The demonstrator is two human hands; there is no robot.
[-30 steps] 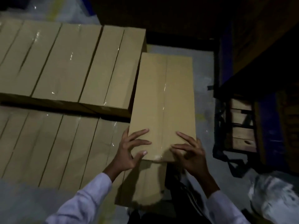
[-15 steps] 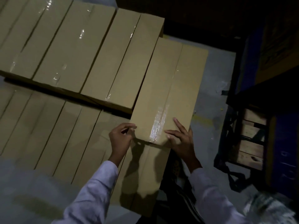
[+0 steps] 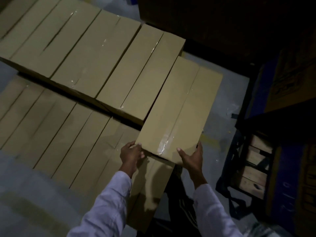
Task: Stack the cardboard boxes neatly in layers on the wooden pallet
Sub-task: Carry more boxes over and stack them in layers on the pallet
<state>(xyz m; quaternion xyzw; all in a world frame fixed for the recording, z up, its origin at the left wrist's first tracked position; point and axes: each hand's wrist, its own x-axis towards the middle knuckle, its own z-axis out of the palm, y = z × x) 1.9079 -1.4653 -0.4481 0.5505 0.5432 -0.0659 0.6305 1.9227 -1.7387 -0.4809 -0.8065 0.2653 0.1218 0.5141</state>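
Note:
A long taped cardboard box point(image 3: 179, 110) lies at the right end of the upper layer of boxes point(image 3: 89, 53). It rests partly on a lower-row box point(image 3: 150, 183). My left hand point(image 3: 131, 155) grips its near left corner. My right hand point(image 3: 192, 158) holds its near right corner, thumb on top, fingers round the side. A lower layer of boxes point(image 3: 56, 132) stretches to the left. The pallet under the stack is hidden.
Grey floor point(image 3: 227, 93) runs along the right of the stack. A dark blue frame holding wooden slats point(image 3: 254, 170) stands at the right. Dark shelving or stock point(image 3: 222, 23) rises behind. Plastic wrap point(image 3: 266, 230) lies at the bottom right.
The box slid forward and left against the upper row. Both hands moved from lying flat on its top to gripping its near corners. The view tilted.

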